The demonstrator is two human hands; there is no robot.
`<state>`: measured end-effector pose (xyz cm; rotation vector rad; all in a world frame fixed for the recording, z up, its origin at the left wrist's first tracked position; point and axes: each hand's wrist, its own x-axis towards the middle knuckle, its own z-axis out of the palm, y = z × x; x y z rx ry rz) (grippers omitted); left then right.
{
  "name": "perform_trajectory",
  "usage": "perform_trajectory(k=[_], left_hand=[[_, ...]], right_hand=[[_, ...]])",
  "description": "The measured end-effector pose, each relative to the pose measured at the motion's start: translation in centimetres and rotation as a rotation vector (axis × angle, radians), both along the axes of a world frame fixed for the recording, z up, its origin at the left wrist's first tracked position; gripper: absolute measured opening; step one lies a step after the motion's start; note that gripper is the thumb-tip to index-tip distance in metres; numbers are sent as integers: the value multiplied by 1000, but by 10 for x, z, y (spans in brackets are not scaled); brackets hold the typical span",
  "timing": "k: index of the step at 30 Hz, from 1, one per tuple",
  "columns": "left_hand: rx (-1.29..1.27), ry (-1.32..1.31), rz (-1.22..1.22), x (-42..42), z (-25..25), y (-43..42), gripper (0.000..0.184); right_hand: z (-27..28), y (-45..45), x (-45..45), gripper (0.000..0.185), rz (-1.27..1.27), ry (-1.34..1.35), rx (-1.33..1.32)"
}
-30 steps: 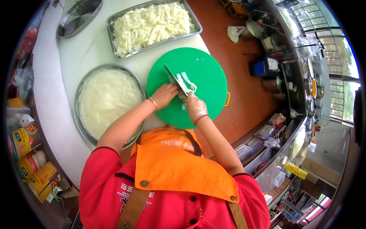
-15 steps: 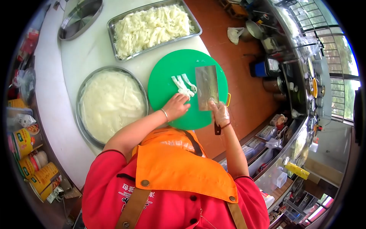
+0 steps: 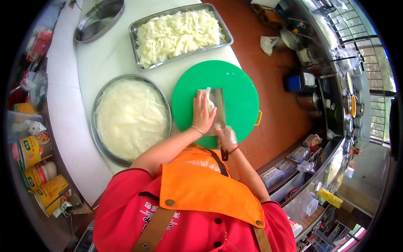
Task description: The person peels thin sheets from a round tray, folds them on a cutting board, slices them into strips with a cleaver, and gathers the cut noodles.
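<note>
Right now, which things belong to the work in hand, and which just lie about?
In use:
cleaver in right hand
white strips by left hand
green board
likely heaped tray and pan of sheets

Seemingly lying about:
far round pan
white bag on floor
yellow packets

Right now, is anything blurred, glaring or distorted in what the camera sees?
Head view: wide-angle distortion bows the white counter, and the corners go black; the barred window glares at the right edge; the cleaver looks slightly smeared; the green board looks fairly evenly lit.
</note>
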<state>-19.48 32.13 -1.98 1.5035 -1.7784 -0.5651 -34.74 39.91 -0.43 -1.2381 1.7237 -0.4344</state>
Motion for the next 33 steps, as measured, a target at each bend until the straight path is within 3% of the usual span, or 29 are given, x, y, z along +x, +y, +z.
perform_trajectory(k=[2, 3, 5, 7, 11, 15, 17, 21, 23, 24, 29, 33], left_hand=[[-9, 67, -10, 5, 5, -3, 70], [-20, 98, -8, 11, 10, -6, 68], [-79, 46, 50, 29, 21, -20, 57], [-153, 2, 92, 50, 33, -49, 51], [-320, -7, 211, 111, 69, -140, 45], [-420, -188, 294, 180, 75, -220, 36], [-346, -230, 258, 206, 53, -240, 32], [-230, -27, 122, 237, 56, -203, 30], [-211, -92, 228, 257, 52, -164, 26], [-156, -117, 283, 273, 45, -142, 24], [-25, -310, 566, 378, -3, -56, 20], [91, -435, 568, 430, -17, -45, 18]], right_hand=[[-17, 1, 18, 35, 112, -45, -243], [20, -15, 38, 33, -3, -169, 1], [30, -38, 55, 29, 78, -93, 7], [49, -63, 75, 30, 156, -6, -110], [90, -142, 120, 34, 366, 155, -587], [114, -208, 157, 34, 203, 139, -305], [112, -227, 148, 33, 237, 241, -408], [123, -212, 105, 25, 315, 382, -618], [112, -199, 67, 19, 460, 622, -617], [107, -192, 48, 19, 501, 613, -596], [66, -177, -29, 33, 658, 733, -531], [50, -187, -42, 42, 689, 855, -478]])
